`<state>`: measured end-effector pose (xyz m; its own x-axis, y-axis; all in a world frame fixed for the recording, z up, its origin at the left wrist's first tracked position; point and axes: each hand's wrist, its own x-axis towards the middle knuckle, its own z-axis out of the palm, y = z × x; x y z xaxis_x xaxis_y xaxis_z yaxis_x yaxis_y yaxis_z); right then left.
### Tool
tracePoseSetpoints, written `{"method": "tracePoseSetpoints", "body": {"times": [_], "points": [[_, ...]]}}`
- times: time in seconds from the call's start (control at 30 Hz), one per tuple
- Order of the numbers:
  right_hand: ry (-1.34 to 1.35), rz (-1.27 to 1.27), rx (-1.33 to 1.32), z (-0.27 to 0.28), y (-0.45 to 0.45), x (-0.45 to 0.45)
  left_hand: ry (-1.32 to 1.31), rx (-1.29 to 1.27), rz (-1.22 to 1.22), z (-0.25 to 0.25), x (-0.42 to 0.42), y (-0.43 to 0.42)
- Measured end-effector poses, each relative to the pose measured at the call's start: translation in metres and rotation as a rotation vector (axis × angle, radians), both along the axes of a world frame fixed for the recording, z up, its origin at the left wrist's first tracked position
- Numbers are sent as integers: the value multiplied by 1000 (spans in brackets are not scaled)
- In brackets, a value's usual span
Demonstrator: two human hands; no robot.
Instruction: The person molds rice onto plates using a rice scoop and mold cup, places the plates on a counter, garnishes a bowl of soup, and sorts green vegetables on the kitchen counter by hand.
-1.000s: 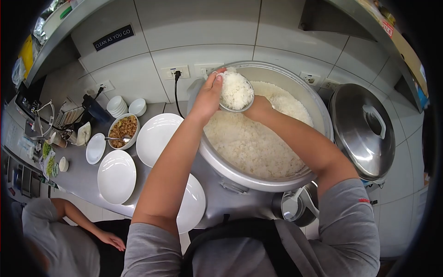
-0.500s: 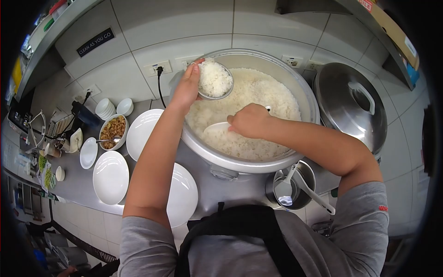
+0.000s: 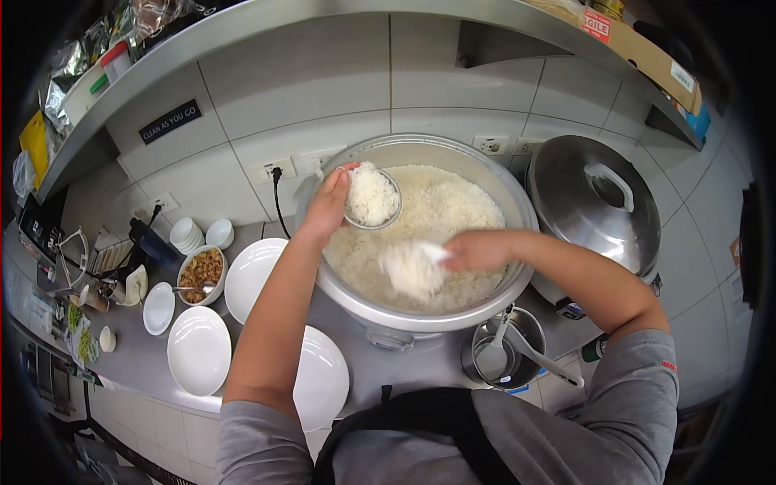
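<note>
**Heaped bowl and loaded paddle leave room for a spill**

In the head view, we judge spilled rice to be the main risk. The bowl (image 3: 373,225) tilts above the left part of the large pot (image 3: 522,212), and its mound of rice (image 3: 373,194) rises past the rim. A further tip or a knock could shed grains; over the pot they would join the rice in the pot (image 3: 461,194), but beyond its wall they could reach the counter (image 3: 404,364) or the near plate (image 3: 322,392). The white paddle (image 3: 436,251) carries a blurred clump (image 3: 411,271), which a jerk could throw loose. A weak hold at the rim might also let the bowl slip.

As for pose, we see the left arm stretched forward, with the left hand (image 3: 328,204) curled against the bowl's left side, gripping it near the rim. The right arm bends at the elbow, its forearm crossing the pot's right edge. The right hand (image 3: 475,250) is closed around the paddle, lower than the bowl and to its right; blur means we cannot tell how each finger sits.
</note>
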<state>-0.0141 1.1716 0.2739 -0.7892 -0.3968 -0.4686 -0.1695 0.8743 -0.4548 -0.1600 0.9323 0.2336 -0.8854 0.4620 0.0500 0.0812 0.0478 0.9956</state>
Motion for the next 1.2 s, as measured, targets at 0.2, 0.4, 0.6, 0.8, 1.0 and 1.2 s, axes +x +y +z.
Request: {"method": "tracePoseSetpoints", "body": {"times": [0.2, 0.4, 0.6, 0.8, 1.0, 1.2], "points": [[877, -221, 219, 29, -19, -32, -35, -113, 53, 11, 8, 3], [1051, -429, 206, 36, -34, -44, -99, 1, -34, -5, -4, -2], [615, -311, 528, -40, 38, -88, -125, 122, -39, 3, 0, -1], [446, 81, 573, -50, -32, -37, -96, 34, -18, 4, 4, -1], [371, 211, 567, -29, -30, 6, -87, 39, -18, 3, 2, -1], [229, 233, 519, -18, -25, 28, -38, -21, 5, 5, 3, -1]]}}
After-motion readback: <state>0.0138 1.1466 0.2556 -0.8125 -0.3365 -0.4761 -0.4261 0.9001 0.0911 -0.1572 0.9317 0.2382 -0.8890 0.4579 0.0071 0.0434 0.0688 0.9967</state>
